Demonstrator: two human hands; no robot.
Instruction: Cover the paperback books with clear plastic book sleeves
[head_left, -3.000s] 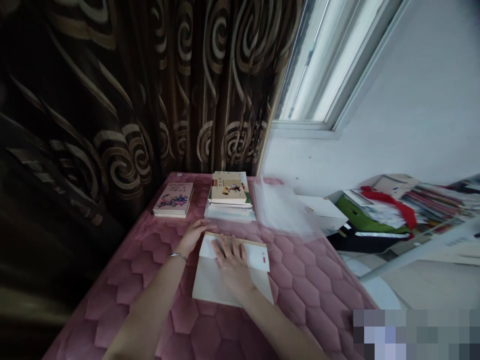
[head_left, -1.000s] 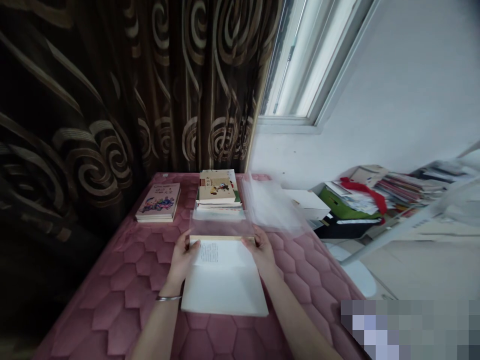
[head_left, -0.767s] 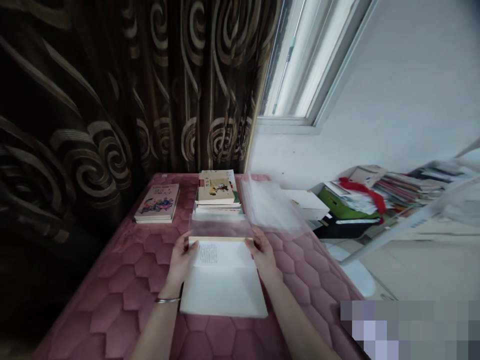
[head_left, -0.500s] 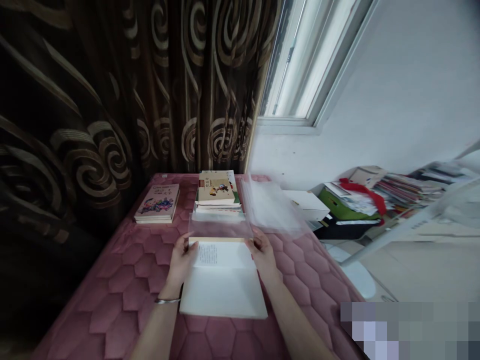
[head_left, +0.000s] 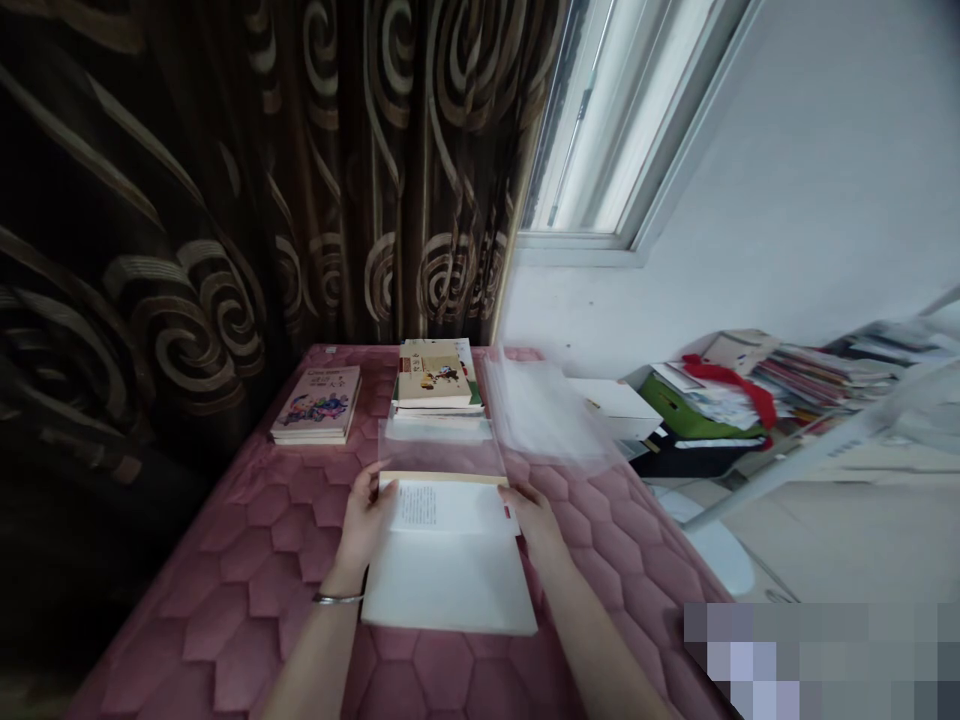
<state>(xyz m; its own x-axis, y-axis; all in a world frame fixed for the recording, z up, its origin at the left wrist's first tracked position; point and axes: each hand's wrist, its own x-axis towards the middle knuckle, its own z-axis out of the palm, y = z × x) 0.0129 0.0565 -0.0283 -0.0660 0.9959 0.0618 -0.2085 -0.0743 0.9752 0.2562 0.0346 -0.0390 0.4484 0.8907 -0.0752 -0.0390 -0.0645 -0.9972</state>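
Far left: pink-covered paperback [head_left: 315, 405] lying flat on the quilted pink cover [head_left: 225, 560]. My left grip [head_left: 365, 520] is curled closed on the far-left corner of the white book [head_left: 450, 580], which lies flat at centre, its far edge meeting a clear plastic sleeve [head_left: 442, 450]. Beyond that, stacked books [head_left: 435, 380]. My right grip [head_left: 534, 522] touches the book's right edge; closure cannot be told. Second clear sleeve [head_left: 544, 410] lies right of the stack.

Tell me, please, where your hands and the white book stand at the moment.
Left hand and right hand at the top corners of the white book; clear plastic sleeve at its top edge; stack of books just beyond.
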